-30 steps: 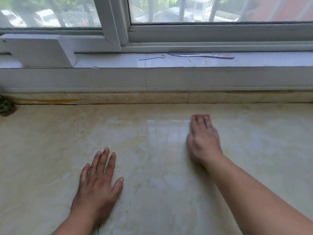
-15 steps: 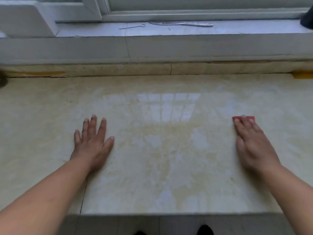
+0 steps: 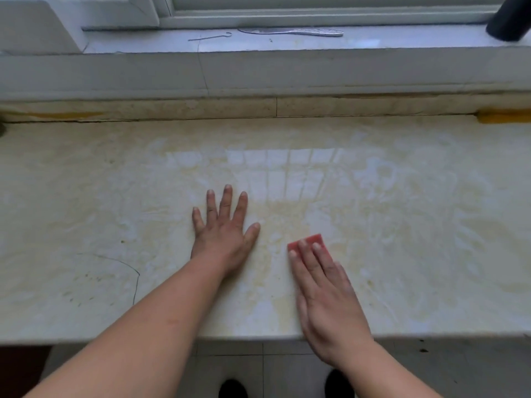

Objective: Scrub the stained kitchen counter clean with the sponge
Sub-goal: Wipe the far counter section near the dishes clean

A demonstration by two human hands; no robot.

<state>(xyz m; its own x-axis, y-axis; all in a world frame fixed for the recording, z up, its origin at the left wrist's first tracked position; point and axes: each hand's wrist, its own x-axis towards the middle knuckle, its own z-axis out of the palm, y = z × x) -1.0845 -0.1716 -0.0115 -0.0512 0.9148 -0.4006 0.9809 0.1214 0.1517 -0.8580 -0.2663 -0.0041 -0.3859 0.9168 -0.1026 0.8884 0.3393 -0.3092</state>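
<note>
The cream marble counter is streaked with yellowish stains and wet swirl marks across its middle and right. My right hand lies flat on a red sponge near the front edge; only the sponge's far end shows past my fingertips. My left hand rests palm down with fingers spread on the counter, just left of the sponge, holding nothing.
A grey window sill runs along the back with a flat metal tool and a thin wire hook on it. A dark object stands at the sill's right end. A thin crack marks the counter's left. Tiled floor lies below the front edge.
My right hand has slid the sponge from the far right back toward the front middle of the counter. The left hand has stayed flat on the counter.
</note>
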